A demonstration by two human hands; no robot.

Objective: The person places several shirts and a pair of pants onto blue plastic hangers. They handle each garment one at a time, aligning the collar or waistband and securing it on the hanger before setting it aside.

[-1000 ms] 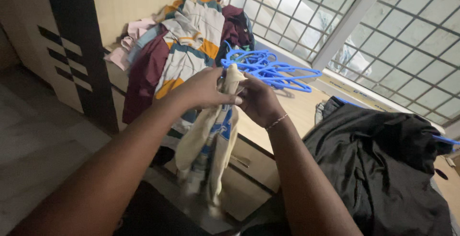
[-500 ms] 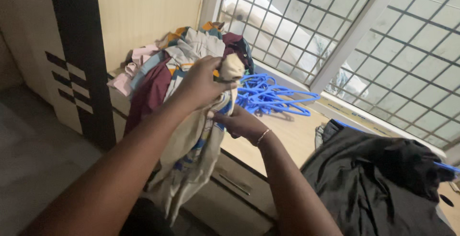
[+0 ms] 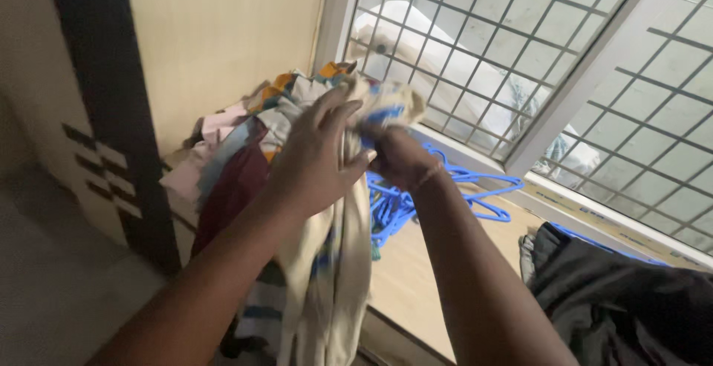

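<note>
Both hands, left hand (image 3: 316, 158) and right hand (image 3: 397, 159), grip a cream garment (image 3: 338, 262) above blue hangers (image 3: 445, 195).

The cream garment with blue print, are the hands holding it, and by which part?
Yes. The left hand and right hand both grip the cream garment at its bunched top end; the rest hangs down below them.

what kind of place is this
Probably a room at home used for sorting laundry: a clothes pile and blue hangers lie on a wooden counter by a grilled window, and both hands hold a cream garment.
</note>
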